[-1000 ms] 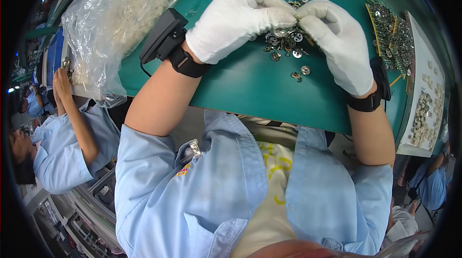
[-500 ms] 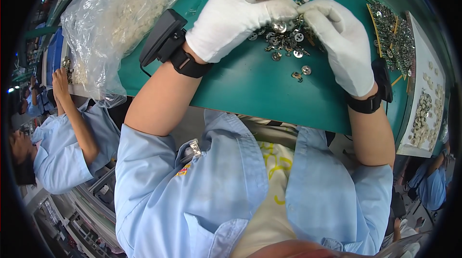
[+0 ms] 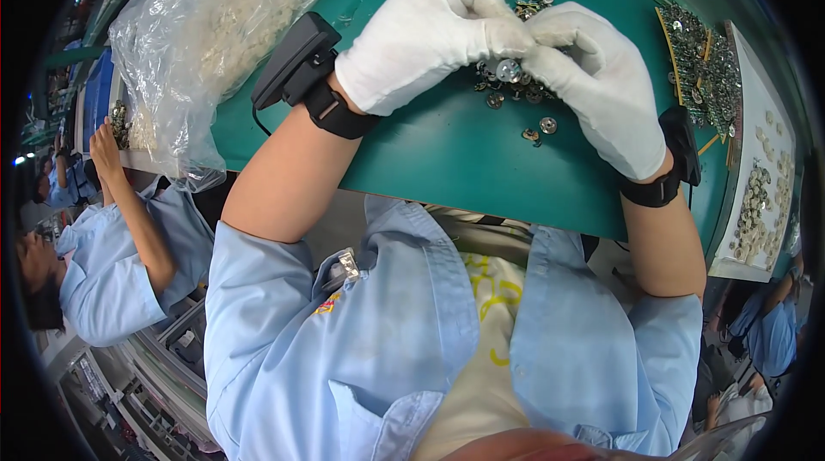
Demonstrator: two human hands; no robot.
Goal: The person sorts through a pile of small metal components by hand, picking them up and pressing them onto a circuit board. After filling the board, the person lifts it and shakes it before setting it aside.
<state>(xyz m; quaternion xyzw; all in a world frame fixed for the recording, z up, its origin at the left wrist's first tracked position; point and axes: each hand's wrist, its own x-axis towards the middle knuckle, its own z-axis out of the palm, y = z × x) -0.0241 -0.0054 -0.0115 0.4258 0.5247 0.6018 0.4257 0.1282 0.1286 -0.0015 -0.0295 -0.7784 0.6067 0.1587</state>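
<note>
White gloves cover both of my hands, which meet fingertip to fingertip above a green tabletop (image 3: 412,156). My left hand (image 3: 434,44) is closed in a pinch, and a shiny round metal part (image 3: 508,71) shows just below its fingertips. Against it, thumb and fingers of my right hand (image 3: 593,83) are pressed together; whatever lies inside that pinch is hidden. Under and behind the fingers spreads a pile of small round metal parts (image 3: 533,2), partly covered by the gloves. Two loose pieces (image 3: 547,125) lie nearer to me.
A clear plastic bag (image 3: 193,40) of whitish small parts lies on the left. At right are a heap of green and metallic parts (image 3: 700,66) with yellowish strips and a white board (image 3: 756,229) bearing small pieces. A co-worker (image 3: 129,255) in blue sits at left.
Both hands have shifted slightly toward me and closer together, covering more of the pile. The shiny round part has moved down with them and a little right.
</note>
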